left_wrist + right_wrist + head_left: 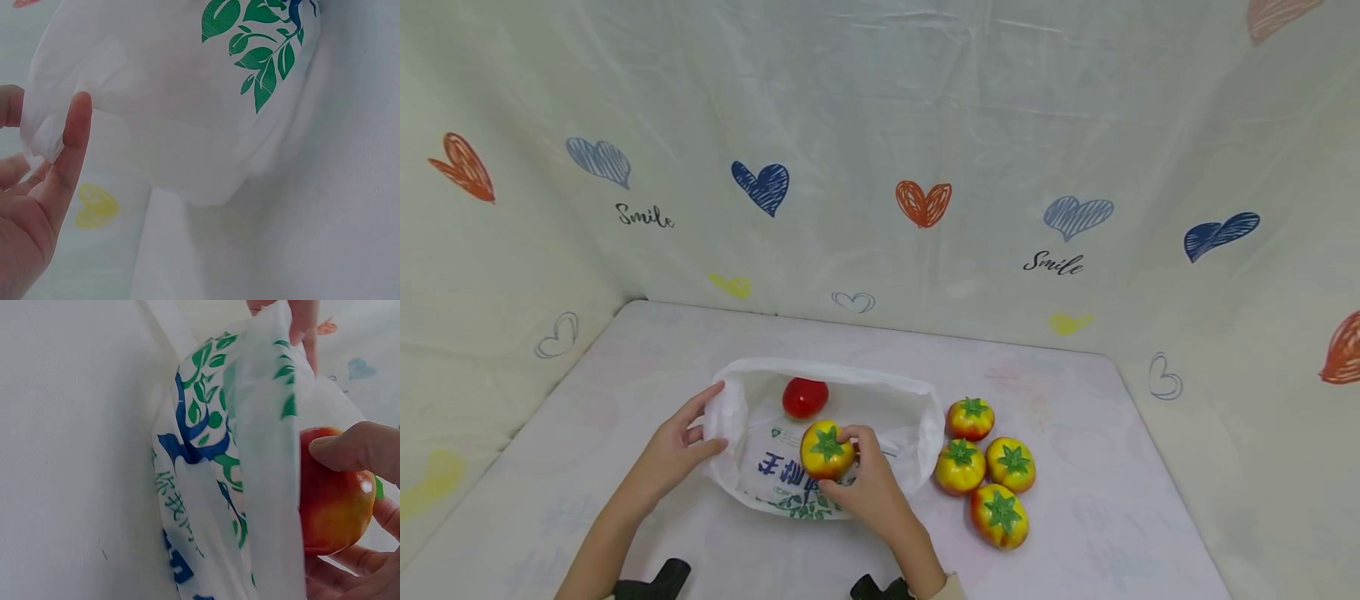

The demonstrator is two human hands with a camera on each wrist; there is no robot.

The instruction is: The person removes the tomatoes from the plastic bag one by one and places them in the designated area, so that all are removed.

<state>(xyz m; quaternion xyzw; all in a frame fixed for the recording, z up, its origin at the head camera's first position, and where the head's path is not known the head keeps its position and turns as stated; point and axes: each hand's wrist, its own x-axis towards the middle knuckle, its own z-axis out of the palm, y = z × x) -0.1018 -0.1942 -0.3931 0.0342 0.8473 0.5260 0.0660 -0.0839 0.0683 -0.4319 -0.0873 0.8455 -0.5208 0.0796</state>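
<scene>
A white plastic bag point(741, 492) printed with blue characters and green leaves lies with its mouth spread wide in the head view. At its left rim, my left hand point(673, 454) holds the edge, with the thumb point(77, 128) on the near side and the other fingers behind. My right hand point(872, 483) grips a yellow-and-red tomato point(826, 448) with a green star-shaped top, over the bag's mouth. In the right wrist view, the thumb lies across this tomato point(337, 512), and the bag's edge hides part of it. Inside the bag sits a red tomato point(805, 398).
Several more yellow-and-red tomatoes point(1002, 517) stand in a cluster just right of the bag. They rest on a white table point(1097, 483). A pale curtain point(850, 100) printed with hearts hangs behind and at both sides.
</scene>
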